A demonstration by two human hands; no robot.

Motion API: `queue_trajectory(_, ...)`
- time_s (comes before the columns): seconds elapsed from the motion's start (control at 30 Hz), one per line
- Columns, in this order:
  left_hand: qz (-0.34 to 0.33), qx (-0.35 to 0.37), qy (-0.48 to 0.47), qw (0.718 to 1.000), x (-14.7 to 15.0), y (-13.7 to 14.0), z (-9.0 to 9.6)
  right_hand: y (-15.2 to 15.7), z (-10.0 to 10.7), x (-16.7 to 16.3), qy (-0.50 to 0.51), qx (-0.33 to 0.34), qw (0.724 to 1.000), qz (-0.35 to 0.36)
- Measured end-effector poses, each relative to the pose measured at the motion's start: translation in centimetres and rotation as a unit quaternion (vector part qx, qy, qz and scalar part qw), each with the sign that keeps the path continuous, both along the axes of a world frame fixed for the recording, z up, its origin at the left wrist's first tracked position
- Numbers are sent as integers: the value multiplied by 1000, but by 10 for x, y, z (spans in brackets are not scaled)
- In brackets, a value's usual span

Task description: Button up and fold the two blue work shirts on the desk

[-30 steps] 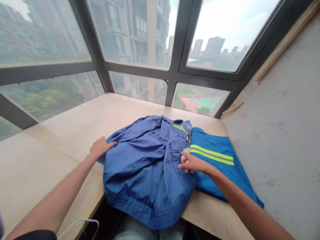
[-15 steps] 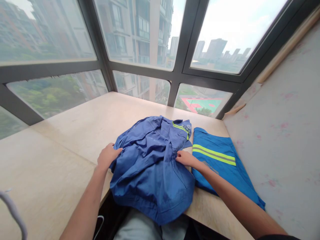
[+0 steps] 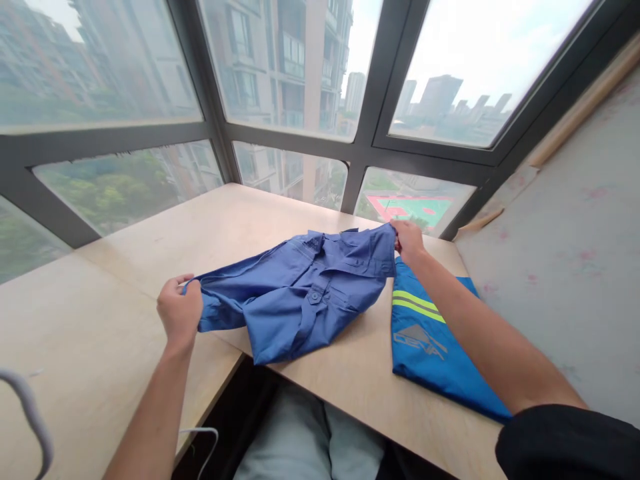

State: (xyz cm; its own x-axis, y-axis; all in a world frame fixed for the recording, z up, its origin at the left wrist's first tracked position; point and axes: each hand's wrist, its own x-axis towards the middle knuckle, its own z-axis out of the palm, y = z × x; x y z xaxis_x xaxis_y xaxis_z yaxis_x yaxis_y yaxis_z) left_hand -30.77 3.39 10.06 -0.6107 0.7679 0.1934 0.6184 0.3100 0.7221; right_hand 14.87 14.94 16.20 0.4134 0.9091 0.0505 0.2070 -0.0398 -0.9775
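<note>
A blue work jacket (image 3: 300,287) is stretched across the wooden surface between my hands. My left hand (image 3: 181,308) is closed on its left end, pinching the cloth. Up at the back right, my right hand (image 3: 407,241) grips the jacket's other end, near what looks like a pocket flap. A button tab shows midway on the cloth. To the right lies a brighter blue folded garment (image 3: 420,347) with yellow-green and grey stripes and a grey logo; my right forearm passes over it and hides part of it.
The wooden tabletop (image 3: 125,287) meets grey-framed windows (image 3: 360,150) at the back. A flower-patterned wall (image 3: 565,267) bounds the right side. A grey cable (image 3: 33,413) curves at the far left, and a thin white cord (image 3: 213,433) hangs by the front edge.
The jacket has been lifted and pulled wide, its lower part brought off the front edge onto the table. My left hand moved left; my right hand moved up and right.
</note>
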Motion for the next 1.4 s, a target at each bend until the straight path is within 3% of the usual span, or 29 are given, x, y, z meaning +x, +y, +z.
queue_trajectory(0.1, -85, -23, -163, 983, 17, -16, 8, -31, 4, 0, -8, -3, 994, 110)
queue_trajectory(0.2, -185, -51, -232, 954, 39, -35, 15, -73, 0, 3, 6, -31, 978, 205)
queue_trajectory(0.37, -139, 51, -295, 944, 62, -53, 24, -134, -28, 8, 71, -89, 944, 310)
queue_trajectory(0.5, -148, 155, -243, 946, 95, -61, 39, -163, -56, 0, 41, -178, 928, 324)
queue_trajectory(0.6, -287, 132, -177, 932, 134, -67, 47, -173, -54, -6, 40, -169, 936, 305)
queue_trajectory(0.63, -373, 96, -163, 908, 146, -68, 47, -174, -48, -7, 44, -145, 944, 294)
queue_trajectory(0.7, -535, 10, -149, 832, 166, -69, 40, -173, -36, -4, 40, -85, 959, 268)
queue_trajectory(0.73, -581, -22, -144, 801, 172, -69, 34, -173, -32, -2, 31, -59, 963, 260)
queue_trajectory(0.77, -599, -40, -139, 788, 174, -70, 27, -172, -30, 1, 15, -43, 965, 258)
queue_trajectory(0.8, -590, -45, -137, 794, 174, -71, 19, -171, -31, 4, -8, -40, 964, 261)
queue_trajectory(0.87, -509, -27, -141, 849, 164, -75, 3, -171, -42, 8, -61, -65, 958, 271)
queue_trajectory(0.97, -301, 25, -132, 944, 130, -85, -19, -172, -71, 7, -131, -130, 943, 278)
queue_trajectory(1.03, -179, 48, -73, 980, 103, -89, -32, -172, -88, -2, -172, -144, 932, 283)
queue_trajectory(1.13, -149, 30, -29, 988, 72, -84, -51, -167, -99, -22, -239, -105, 924, 279)
queue_trajectory(1.27, -216, 5, -144, 966, 63, -63, -69, -156, -83, -40, -262, -22, 934, 241)
queue_trajectory(1.33, -250, -1, -190, 949, 69, -53, -71, -152, -62, -37, -187, 0, 962, 199)
queue_trajectory(1.4, -266, -4, -229, 937, 77, -46, -66, -151, -34, -25, -41, 47, 990, 125)
